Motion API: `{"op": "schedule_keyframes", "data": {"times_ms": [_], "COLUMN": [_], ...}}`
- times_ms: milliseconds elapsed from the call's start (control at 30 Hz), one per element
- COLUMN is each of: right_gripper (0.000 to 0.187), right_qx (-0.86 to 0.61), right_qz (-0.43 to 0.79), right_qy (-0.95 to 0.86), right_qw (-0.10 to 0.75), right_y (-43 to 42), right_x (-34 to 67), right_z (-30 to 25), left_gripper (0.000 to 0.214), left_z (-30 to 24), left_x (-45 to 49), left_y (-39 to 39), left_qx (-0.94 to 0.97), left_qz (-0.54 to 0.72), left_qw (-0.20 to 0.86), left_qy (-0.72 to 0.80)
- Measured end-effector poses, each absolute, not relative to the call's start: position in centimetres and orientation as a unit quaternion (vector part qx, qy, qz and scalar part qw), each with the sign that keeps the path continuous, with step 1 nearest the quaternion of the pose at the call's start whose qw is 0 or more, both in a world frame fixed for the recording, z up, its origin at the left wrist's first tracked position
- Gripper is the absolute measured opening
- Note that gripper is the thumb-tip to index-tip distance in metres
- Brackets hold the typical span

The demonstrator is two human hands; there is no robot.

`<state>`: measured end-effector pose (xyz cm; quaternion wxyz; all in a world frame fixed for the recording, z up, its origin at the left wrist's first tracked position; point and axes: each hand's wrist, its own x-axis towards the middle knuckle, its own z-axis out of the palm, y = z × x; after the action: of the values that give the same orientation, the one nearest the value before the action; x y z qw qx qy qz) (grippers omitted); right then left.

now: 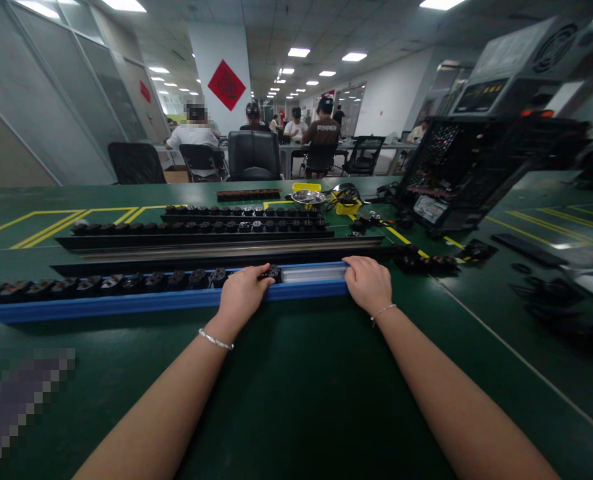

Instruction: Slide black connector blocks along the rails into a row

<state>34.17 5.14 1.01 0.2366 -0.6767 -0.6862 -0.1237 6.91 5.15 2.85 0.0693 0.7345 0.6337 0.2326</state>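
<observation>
A long blue channel (141,303) lies across the green table in front of me, with a row of several small round black parts (131,283) standing in it. My left hand (243,291) is closed, thumb and fingers pinching one black part (274,273) at the right end of that row. To its right, a bare silvery strip (314,273) shows inside the channel. My right hand (369,283) is closed around the channel's right end. The fingertips of the right hand are partly hidden behind the edge.
Behind the channel lie dark rails (216,257) and more rows of black parts (201,227). A metal dish (308,197) stands farther back. At right are an open black computer case (456,167) and loose black pieces (426,260). Several people sit beyond the table.
</observation>
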Motion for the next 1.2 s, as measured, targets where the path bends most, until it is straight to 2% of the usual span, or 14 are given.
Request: {"op": "schedule_keyframes", "data": {"times_ms": [867, 1200], "right_gripper": [0.036, 0.033], "right_qx": [-0.673, -0.662], "right_qz": [-0.112, -0.111], "right_qy": [-0.688, -0.682], "right_qw": [0.247, 0.288], "right_y": [5.08, 5.19], "right_x": [34.17, 34.21], "right_z": [1.14, 0.95], "left_gripper": [0.036, 0.036], "left_z": [3.11, 2.56], "left_x": [7.56, 7.57], "left_y": [4.40, 4.46], "left_qx": [0.731, 0.760], "left_qz": [0.216, 0.214], "left_qw": [0.081, 0.052], "left_qy": [0.642, 0.611]}}
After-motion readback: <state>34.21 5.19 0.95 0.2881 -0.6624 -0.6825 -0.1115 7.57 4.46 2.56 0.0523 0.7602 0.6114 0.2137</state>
